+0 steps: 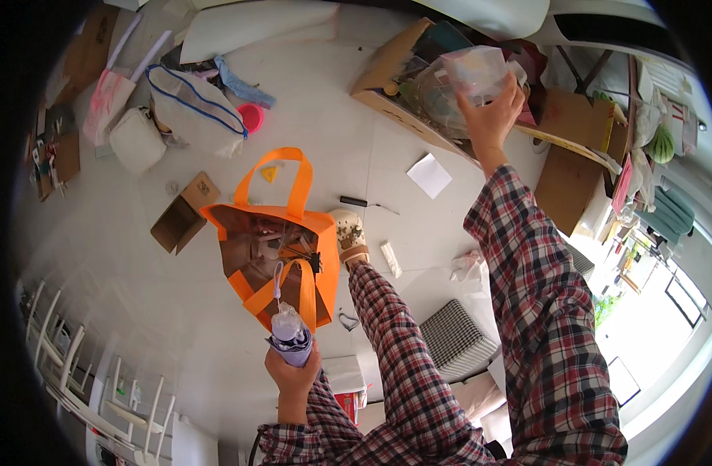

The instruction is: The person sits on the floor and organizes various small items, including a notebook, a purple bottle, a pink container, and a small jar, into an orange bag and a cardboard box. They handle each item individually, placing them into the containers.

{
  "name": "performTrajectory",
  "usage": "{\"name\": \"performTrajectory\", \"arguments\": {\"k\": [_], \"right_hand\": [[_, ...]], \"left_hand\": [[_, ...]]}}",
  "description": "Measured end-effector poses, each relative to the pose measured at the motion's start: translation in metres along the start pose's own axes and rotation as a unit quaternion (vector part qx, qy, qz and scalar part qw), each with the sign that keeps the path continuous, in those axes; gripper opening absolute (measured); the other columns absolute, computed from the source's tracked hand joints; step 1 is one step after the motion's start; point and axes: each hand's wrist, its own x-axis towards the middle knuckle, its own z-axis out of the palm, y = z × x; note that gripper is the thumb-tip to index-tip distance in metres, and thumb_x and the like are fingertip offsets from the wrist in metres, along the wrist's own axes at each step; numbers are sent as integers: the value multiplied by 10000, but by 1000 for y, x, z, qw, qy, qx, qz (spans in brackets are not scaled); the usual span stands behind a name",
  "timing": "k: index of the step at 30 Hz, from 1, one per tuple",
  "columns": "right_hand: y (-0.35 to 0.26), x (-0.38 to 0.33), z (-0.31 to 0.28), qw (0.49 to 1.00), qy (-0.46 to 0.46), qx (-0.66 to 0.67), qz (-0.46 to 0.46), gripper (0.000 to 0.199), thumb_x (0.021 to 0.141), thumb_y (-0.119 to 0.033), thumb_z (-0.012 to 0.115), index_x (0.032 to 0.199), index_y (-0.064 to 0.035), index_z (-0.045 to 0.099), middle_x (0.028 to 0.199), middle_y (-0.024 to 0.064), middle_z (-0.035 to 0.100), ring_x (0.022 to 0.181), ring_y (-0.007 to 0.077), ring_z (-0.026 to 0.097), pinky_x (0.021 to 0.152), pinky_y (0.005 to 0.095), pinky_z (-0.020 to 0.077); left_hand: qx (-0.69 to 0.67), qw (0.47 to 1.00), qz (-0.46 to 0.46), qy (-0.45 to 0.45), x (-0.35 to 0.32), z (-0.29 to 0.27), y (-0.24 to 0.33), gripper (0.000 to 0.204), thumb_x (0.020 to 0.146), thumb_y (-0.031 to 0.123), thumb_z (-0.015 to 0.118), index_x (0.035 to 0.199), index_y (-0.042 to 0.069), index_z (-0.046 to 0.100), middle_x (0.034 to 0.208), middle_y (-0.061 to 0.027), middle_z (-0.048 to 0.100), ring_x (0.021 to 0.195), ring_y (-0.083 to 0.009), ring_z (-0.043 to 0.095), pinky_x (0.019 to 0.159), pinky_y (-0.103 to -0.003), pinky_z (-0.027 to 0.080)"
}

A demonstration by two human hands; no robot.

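My left hand is wrapped round a folded lavender umbrella with a clear handle and a wrist loop. Just beyond it an orange tote bag stands wide on the floor, its handles up and mixed items inside. At the upper right my right hand grips a clear plastic container, which hangs over an open cardboard box. That box is full of assorted things, including clear plastic; the container hides part of its contents.
A small open carton lies left of the tote. White paper, a black cylindrical item with a cord and a checked stool are to the right. Bags, including a blue-edged one, lie at the upper left. White chair frames stand lower left.
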Motion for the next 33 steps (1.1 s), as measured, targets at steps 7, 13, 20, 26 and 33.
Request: {"name": "performTrajectory", "arguments": {"k": [7,13,20,26,33], "right_hand": [[-21,14,37,994,21,-33,-102,914,586,-262,813,1319,-82,297,1204,154,396,1104,355,385,941,441,374],[-38,5,48,998,13,-46,-32,915,591,-271,807,1299,-23,284,1197,186,383,1101,368,377,952,439,361],[-22,-3,47,992,-107,60,-10,957,597,-299,820,1306,8,257,1196,199,373,1087,340,416,934,410,391],[18,27,78,968,-174,177,-24,944,612,-334,825,1291,38,284,1215,206,395,1083,362,481,889,398,450],[39,16,86,967,-199,-113,-110,892,583,-271,830,1259,18,325,1170,214,442,1074,374,463,900,408,427]], "left_hand": [[3,999,-35,23,-3,0,-13,302,629,138,747,846,-3,591,722,-100,634,635,-231,645,602,-325,507],[-11,998,-45,38,-3,-2,-13,326,632,147,748,856,-14,576,714,-116,624,607,-262,635,577,-331,502],[4,996,-68,52,-11,-3,-26,363,634,164,750,894,-14,570,745,-125,623,647,-276,638,608,-343,504],[-6,996,-79,38,-7,-4,-27,368,627,159,755,900,-9,573,758,-121,629,654,-254,641,619,-337,505],[-42,991,-124,37,-4,3,-24,365,627,142,753,906,-9,572,762,-118,627,658,-243,639,619,-332,505]]}}
